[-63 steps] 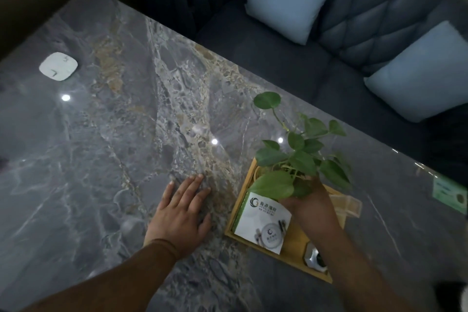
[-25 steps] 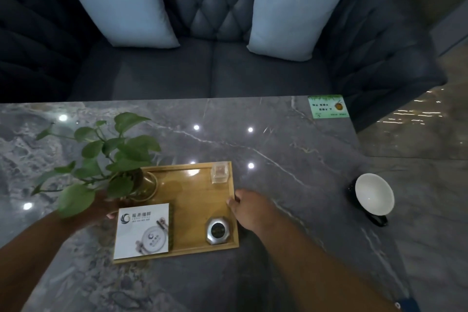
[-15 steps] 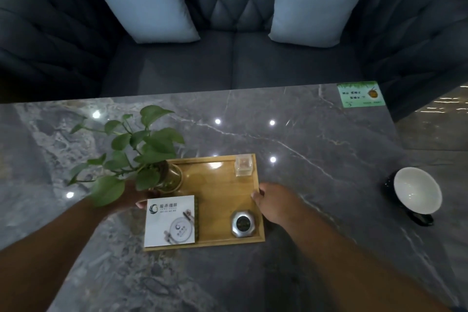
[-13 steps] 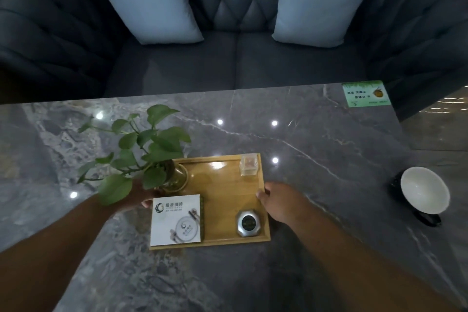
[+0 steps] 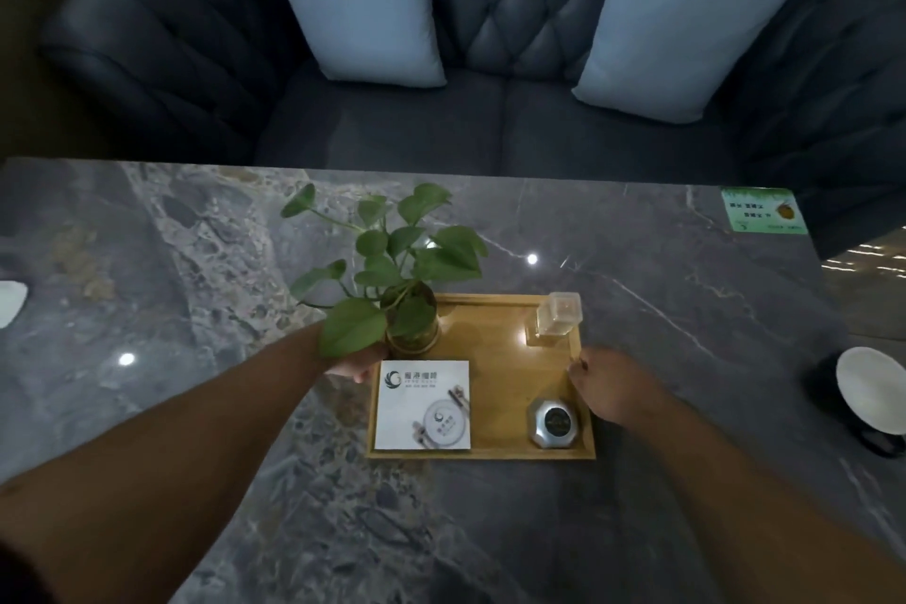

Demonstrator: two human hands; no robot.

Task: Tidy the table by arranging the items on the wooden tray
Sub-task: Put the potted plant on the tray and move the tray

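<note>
A wooden tray (image 5: 495, 368) lies on the grey marble table. It carries a leafy plant in a glass pot (image 5: 411, 324) at its back left, a clear square container (image 5: 559, 315) at its back right, a white booklet (image 5: 424, 405) at the front left and a silver octagonal device (image 5: 552, 422) at the front right. My left hand (image 5: 354, 365) holds the tray's left edge, partly hidden under leaves. My right hand (image 5: 613, 390) grips the tray's right edge.
A white bowl on a dark stand (image 5: 870, 390) sits at the table's right edge. A green card (image 5: 762, 210) lies at the back right corner, a white object (image 5: 11, 302) at the far left. A dark sofa with two pale cushions (image 5: 363, 5) faces the table.
Earlier my right hand held the plant and my left lay flat on the table. Now each hand grips a side of the tray, which sits nearer the table's middle in view.
</note>
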